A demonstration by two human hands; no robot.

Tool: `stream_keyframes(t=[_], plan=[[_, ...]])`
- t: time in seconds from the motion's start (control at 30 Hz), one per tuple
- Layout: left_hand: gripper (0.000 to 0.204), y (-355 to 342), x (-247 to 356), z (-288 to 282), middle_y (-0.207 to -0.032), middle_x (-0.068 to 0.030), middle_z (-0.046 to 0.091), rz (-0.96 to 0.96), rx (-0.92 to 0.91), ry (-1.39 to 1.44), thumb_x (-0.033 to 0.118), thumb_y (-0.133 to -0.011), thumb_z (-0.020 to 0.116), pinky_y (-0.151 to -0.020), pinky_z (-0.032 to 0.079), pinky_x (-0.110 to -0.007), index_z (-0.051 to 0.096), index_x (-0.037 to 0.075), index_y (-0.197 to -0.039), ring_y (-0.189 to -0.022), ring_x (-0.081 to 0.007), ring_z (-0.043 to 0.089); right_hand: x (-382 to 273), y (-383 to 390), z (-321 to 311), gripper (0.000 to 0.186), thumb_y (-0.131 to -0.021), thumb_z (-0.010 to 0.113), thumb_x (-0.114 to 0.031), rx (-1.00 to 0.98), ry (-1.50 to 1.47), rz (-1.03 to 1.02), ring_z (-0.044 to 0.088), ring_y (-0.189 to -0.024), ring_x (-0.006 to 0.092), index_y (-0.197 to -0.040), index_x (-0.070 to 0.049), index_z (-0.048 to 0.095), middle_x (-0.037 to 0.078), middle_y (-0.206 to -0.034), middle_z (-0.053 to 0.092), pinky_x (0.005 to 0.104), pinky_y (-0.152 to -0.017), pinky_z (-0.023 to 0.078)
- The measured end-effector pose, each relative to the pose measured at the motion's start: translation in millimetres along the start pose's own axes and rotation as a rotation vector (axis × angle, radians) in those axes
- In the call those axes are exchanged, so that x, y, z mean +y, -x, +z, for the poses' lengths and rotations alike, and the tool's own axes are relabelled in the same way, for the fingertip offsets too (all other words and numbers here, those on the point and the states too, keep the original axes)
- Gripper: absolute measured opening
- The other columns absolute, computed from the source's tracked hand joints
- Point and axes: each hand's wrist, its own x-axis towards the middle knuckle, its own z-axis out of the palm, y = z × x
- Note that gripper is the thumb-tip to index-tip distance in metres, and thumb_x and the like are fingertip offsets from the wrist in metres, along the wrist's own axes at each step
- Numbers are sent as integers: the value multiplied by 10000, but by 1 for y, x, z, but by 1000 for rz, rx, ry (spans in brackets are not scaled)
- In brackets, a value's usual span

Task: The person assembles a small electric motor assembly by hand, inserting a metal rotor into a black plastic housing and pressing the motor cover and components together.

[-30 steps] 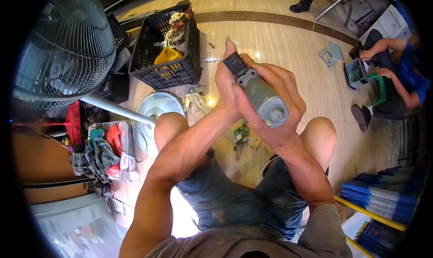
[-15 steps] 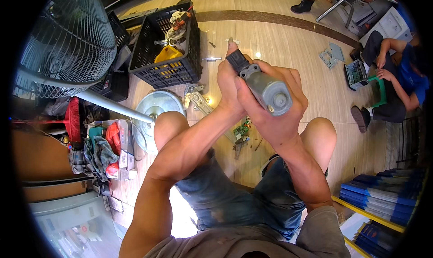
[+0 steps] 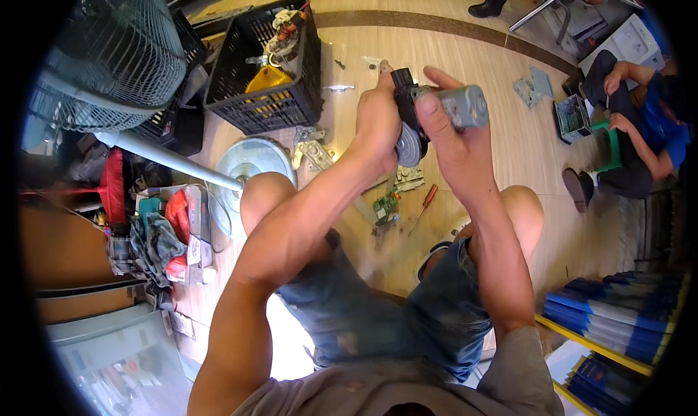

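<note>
Between my two hands, above the floor, is an electric gear motor (image 3: 465, 106): a grey cylindrical can, a black connector block and a round grey gear housing. My left hand (image 3: 376, 122) is closed on its connector side, with the thumb pointing away from me. My right hand (image 3: 459, 151) grips the can, its thumb pressed along the near side and a finger reaching out behind. Below them on the floor lie a red-handled screwdriver (image 3: 429, 197), a small green circuit board (image 3: 385, 208) and metal mechanism parts (image 3: 314, 154).
A black plastic crate (image 3: 265, 109) with assorted parts stands ahead on the left, beside a standing fan (image 3: 116, 74) and its round base (image 3: 254, 154). A box with cloths (image 3: 198, 234) is at left. Another person (image 3: 658, 118) sits at right. Blue-covered stacks (image 3: 611, 307) fill a yellow-edged shelf.
The motor has been turned so its can points right and its round gear housing shows. My right hand has shifted its grip. The screwdriver on the floor has come into view.
</note>
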Motion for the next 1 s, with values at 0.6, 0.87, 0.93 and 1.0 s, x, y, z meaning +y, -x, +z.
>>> stream_keyframes(t=[0.6, 0.87, 0.93, 1.0], plan=[[631, 27, 4, 9, -1022, -122, 679, 88, -249, -125, 500, -1062, 266, -796, 542, -317, 607, -22, -1159, -876, -186, 671, 5, -17, -11, 956, -873, 382, -790, -21, -405, 93, 615, -1080, 242, -1345, 34, 491, 182, -1224, 614, 374, -974, 480], [685, 28, 16, 7, -855, -81, 676, 256, -189, -254, 570, -1029, 336, -680, 510, -266, 665, -31, -1007, -757, -122, 628, 6, -16, -11, 950, -885, 350, -789, -148, -352, 71, 563, -1190, 249, -1400, 2, 454, 186, -1304, 577, 388, -1051, 408], [683, 31, 19, 9, -810, -57, 663, 264, -217, -235, 587, -1018, 352, -681, 499, -248, 664, -18, -967, -741, -97, 607, 2, -15, -13, 984, -869, 340, -812, -160, -383, 63, 548, -1215, 256, -1430, -9, 422, 192, -1332, 561, 401, -1067, 390], [665, 34, 21, 13, -748, -32, 624, 263, -240, -188, 578, -1022, 359, -630, 471, -247, 647, 2, -854, -683, -86, 560, -3, -13, -19, 1020, -852, 330, -836, -170, -413, 54, 533, -1241, 264, -1461, -20, 390, 198, -1360, 544, 413, -1084, 371]])
